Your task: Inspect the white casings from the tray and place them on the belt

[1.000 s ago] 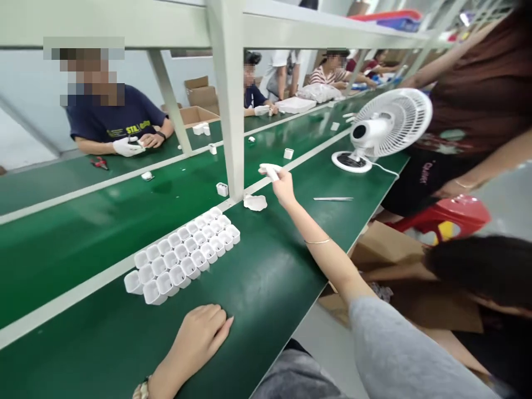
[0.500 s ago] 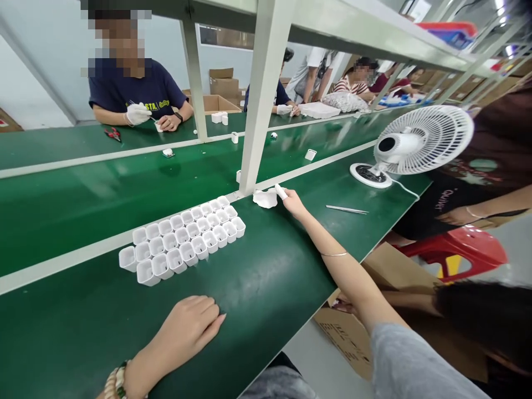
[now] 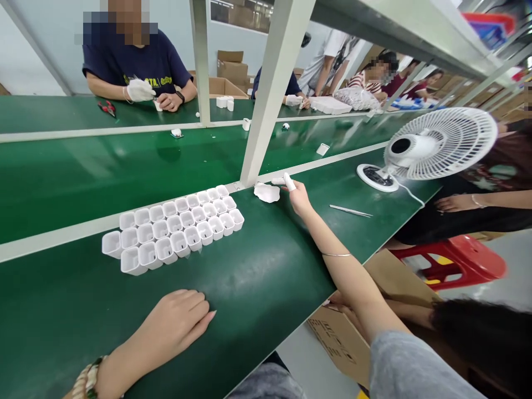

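My left hand (image 3: 180, 316) rests palm down on the green bench, its fingers curled under and nothing visible in them. Reaching out over the bench, my right hand (image 3: 298, 195) has white coverings on its finger ends, and the covered fingers are spread apart. Close to its left lies a crumpled white piece (image 3: 267, 193), perhaps cloth or glove. White open-topped cups (image 3: 166, 250) stand in tight rows on the bench, beyond my left hand. To the right of my right hand lie metal tweezers (image 3: 351, 210).
A white fan (image 3: 401, 145) stands at the right. A pale post (image 3: 272, 94) rises from the rail behind the cups. Across the green belt (image 3: 158, 160), which carries a few small parts, a co-worker (image 3: 137, 61) handles a cup. A cardboard box (image 3: 341, 343) and red stool (image 3: 469, 260) are at lower right.
The view has shifted slightly. My right hand's white-covered fingers have come apart and point upward and to the left. My left hand has stayed resting on the bench.
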`<act>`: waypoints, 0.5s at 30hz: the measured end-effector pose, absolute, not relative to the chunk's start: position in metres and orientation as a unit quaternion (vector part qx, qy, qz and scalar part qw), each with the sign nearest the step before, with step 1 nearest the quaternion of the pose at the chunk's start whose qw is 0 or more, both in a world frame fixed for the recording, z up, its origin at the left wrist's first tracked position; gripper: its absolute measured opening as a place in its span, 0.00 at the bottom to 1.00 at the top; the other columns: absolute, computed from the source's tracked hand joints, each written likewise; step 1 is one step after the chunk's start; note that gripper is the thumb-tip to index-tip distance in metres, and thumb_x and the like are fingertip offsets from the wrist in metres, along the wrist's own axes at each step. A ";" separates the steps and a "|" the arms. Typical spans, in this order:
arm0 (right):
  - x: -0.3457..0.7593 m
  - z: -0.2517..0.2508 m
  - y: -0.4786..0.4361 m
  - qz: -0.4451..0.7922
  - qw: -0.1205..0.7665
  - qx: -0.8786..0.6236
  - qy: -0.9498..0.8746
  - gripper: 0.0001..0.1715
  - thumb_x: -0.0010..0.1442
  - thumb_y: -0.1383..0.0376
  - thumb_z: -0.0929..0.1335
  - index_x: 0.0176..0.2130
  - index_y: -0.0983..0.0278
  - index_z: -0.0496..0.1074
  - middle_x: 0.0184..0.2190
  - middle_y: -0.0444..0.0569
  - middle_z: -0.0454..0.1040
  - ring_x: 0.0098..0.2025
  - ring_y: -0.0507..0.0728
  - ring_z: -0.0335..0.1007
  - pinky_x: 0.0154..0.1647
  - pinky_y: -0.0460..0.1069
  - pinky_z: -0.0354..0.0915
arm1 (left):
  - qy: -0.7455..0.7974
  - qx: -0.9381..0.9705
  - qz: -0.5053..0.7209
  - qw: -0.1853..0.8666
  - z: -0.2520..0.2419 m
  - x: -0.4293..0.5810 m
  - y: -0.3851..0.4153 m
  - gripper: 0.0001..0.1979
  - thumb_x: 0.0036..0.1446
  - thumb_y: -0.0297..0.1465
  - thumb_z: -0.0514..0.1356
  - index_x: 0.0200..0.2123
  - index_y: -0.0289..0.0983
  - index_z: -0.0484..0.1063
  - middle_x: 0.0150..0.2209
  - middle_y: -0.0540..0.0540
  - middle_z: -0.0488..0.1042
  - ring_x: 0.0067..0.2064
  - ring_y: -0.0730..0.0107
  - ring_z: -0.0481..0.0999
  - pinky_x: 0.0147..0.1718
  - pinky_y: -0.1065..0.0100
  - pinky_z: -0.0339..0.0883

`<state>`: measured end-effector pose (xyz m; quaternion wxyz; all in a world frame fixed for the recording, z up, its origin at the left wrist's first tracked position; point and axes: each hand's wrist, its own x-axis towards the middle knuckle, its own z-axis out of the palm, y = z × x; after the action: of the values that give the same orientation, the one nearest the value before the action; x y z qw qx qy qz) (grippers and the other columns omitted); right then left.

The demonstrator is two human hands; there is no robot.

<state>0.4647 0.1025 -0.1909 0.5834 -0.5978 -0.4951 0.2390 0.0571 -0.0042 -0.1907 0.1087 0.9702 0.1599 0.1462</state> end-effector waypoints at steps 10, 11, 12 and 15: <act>0.458 -0.190 0.094 -0.021 0.466 -0.597 -0.653 0.06 0.52 0.62 0.72 0.34 0.61 0.75 0.40 0.50 0.77 0.50 0.63 0.72 0.57 0.62 0.63 | 0.155 0.962 0.182 0.133 -0.187 0.060 -0.006 0.15 0.67 0.28 0.49 0.25 0.37 0.61 0.22 0.52 0.65 0.23 0.73 0.65 0.26 0.67 0.53; 0.459 -0.191 0.095 -0.037 0.460 -0.601 -0.653 0.05 0.53 0.63 0.72 0.34 0.60 0.75 0.40 0.50 0.77 0.50 0.63 0.71 0.57 0.63 0.62 | 0.154 0.962 0.183 0.134 -0.188 0.060 -0.007 0.15 0.67 0.28 0.50 0.25 0.37 0.61 0.22 0.52 0.64 0.23 0.73 0.64 0.26 0.67 0.52; 0.459 -0.192 0.095 -0.048 0.457 -0.603 -0.653 0.05 0.53 0.64 0.71 0.33 0.60 0.74 0.39 0.49 0.76 0.50 0.63 0.71 0.57 0.63 0.62 | 0.152 0.962 0.184 0.134 -0.188 0.060 -0.007 0.15 0.67 0.28 0.50 0.25 0.38 0.61 0.22 0.52 0.64 0.23 0.72 0.64 0.26 0.66 0.52; 0.460 -0.196 0.097 -0.065 0.460 -0.598 -0.653 0.03 0.54 0.65 0.71 0.33 0.60 0.73 0.37 0.48 0.76 0.47 0.62 0.72 0.53 0.60 0.65 | 0.144 0.963 0.182 0.138 -0.189 0.059 -0.006 0.16 0.66 0.27 0.50 0.24 0.38 0.60 0.22 0.52 0.63 0.23 0.72 0.62 0.26 0.66 0.50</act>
<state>0.4599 0.0970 -0.1956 0.4602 -0.5985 -0.6526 -0.0646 0.0592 -0.0065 -0.1892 0.1379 0.9629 0.1443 0.1817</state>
